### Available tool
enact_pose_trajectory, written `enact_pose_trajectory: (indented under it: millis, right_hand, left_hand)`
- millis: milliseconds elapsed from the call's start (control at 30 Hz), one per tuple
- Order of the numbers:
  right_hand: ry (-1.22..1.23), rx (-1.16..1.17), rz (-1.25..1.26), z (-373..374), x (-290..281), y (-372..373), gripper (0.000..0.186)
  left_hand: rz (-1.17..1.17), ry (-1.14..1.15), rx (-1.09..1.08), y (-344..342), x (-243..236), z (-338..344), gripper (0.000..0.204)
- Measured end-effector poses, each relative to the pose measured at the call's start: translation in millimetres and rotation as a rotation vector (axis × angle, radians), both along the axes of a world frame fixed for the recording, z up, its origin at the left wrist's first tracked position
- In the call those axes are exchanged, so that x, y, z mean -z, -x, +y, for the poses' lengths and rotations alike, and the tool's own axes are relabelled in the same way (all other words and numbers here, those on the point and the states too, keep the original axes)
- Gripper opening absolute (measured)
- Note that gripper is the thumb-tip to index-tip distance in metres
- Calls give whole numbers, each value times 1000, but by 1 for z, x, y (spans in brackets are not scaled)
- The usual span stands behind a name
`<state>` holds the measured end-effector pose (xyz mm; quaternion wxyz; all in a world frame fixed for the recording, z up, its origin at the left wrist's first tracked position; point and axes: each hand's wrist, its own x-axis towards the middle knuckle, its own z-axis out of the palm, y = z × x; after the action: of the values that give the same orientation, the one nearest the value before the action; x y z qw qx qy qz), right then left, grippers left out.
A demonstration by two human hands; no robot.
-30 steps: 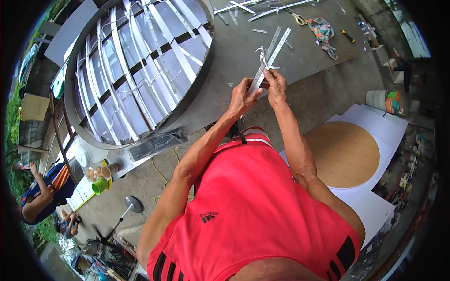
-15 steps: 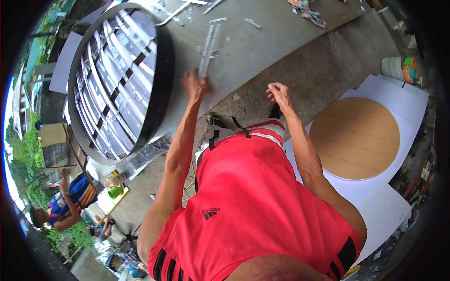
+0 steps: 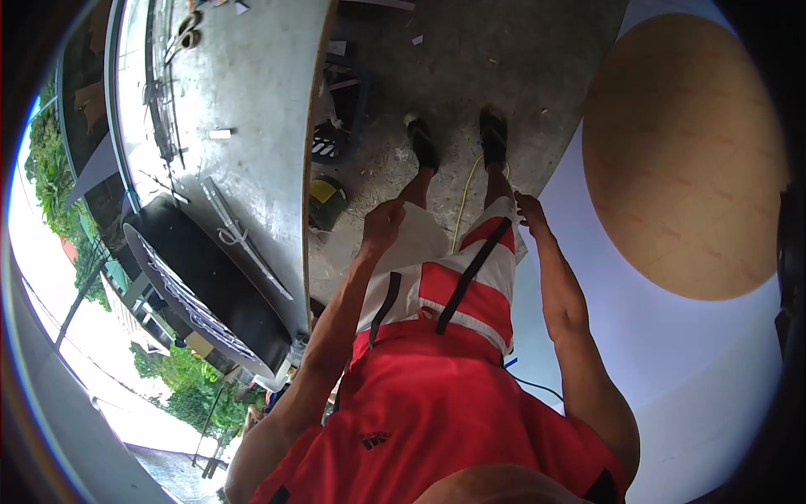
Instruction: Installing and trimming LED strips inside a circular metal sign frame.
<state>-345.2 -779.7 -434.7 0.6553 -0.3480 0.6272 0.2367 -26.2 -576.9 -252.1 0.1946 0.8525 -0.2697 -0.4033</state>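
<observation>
Beside the left leg of my shorts hangs my left hand (image 3: 384,225), its fingers loosely bent and nothing visible in it. My right hand (image 3: 531,214) is low by the right leg of the shorts, fingers bent and slightly apart, with no object seen in it. Left of my left hand is the grey worktable (image 3: 277,126). Long thin clear strips (image 3: 252,244) lie on it with a curled offcut. Near them stands a large round frame with a deep black rim (image 3: 210,269). To my right, a big round brown board (image 3: 684,155) rests on white sheets (image 3: 621,336).
Scissors (image 3: 186,38) and a small white piece (image 3: 220,133) lie on the table. Under its edge are a dark basket (image 3: 357,101) and a green and yellow container (image 3: 326,202). A yellow cord (image 3: 465,202) runs across the concrete floor (image 3: 520,50) by my feet.
My left hand has left the clear strips on the table and dropped beside my leg. The right hand is lower too. My view has turned; the table now runs along my left.
</observation>
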Motion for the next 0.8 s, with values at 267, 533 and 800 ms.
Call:
enact_pose_trajectory:
  millis: [267,533,800]
  right_hand:
    - [32,469,74,85,98,48,44]
    - [-143,1209,-134,107,127,28,48]
    - [-163,1285,-24,129,149,50,43]
  left_hand:
    - [643,-32,-622,-75,194,-73,36]
    - [333,184,-540,-214,343,-185,22]
    - [-853,272,-174,-345,398,-330,31]
